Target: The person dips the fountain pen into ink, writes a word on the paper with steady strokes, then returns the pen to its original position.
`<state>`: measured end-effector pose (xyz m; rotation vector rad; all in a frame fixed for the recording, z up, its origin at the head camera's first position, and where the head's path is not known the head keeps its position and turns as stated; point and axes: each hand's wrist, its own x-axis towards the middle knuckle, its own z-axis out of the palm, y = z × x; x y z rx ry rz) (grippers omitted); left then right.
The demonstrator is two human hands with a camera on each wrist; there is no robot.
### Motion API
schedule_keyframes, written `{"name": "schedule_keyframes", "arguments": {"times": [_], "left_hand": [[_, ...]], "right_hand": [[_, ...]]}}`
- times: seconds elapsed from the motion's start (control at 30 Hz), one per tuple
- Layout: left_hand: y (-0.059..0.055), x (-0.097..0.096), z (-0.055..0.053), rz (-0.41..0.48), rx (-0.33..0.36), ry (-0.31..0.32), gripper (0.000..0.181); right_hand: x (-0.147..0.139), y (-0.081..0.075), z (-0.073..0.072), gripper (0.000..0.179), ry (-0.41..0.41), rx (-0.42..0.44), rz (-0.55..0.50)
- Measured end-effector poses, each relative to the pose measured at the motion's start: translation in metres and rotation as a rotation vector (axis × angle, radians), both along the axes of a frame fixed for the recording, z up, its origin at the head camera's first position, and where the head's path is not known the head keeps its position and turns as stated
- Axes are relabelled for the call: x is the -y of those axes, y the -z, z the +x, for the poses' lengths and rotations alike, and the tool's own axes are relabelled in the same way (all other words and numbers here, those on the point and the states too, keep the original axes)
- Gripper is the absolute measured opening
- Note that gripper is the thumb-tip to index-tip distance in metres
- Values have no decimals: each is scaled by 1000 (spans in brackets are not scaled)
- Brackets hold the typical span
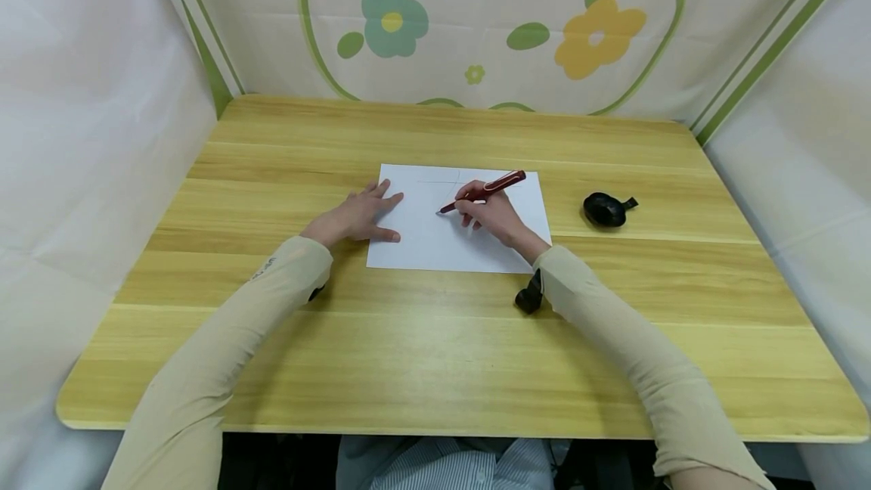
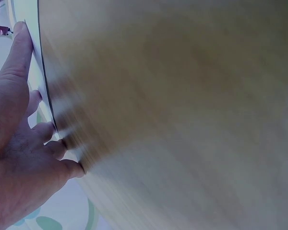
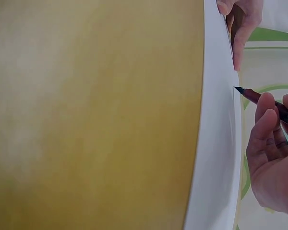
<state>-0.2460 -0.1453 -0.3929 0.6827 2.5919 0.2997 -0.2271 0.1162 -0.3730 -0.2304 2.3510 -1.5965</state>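
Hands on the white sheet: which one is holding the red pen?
The right hand pinches the red pen, tip on the white sheet. The left hand holds nothing and lies flat at the sheet's left edge.

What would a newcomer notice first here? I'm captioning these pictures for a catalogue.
First, the right hand gripping a red pen, its tip on the white paper at the middle of the wooden table. Next, the left hand lies flat on the paper's left edge. A small black object sits to the right of the paper.
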Motion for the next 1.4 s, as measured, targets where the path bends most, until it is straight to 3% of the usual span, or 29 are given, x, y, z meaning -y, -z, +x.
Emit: {"name": "schedule_keyframes", "arguments": {"times": [0.17, 0.43, 0.63, 1.03, 1.4], "left_hand": [[0, -1, 0, 1, 13, -15, 85], [-1, -1, -1, -7, 18, -10, 85], [-1, -1, 0, -7, 9, -6, 85], [-1, -1, 0, 1, 23, -22, 86], [1, 0, -2, 3, 13, -23, 86]], "right_hand": [[2, -2, 2, 22, -6, 10, 4], [-1, 20, -10, 21, -11, 18, -2], [-1, 26, -11, 23, -13, 5, -20], [3, 28, -6, 16, -29, -29, -28], [4, 27, -4, 21, -54, -33, -19]]}}
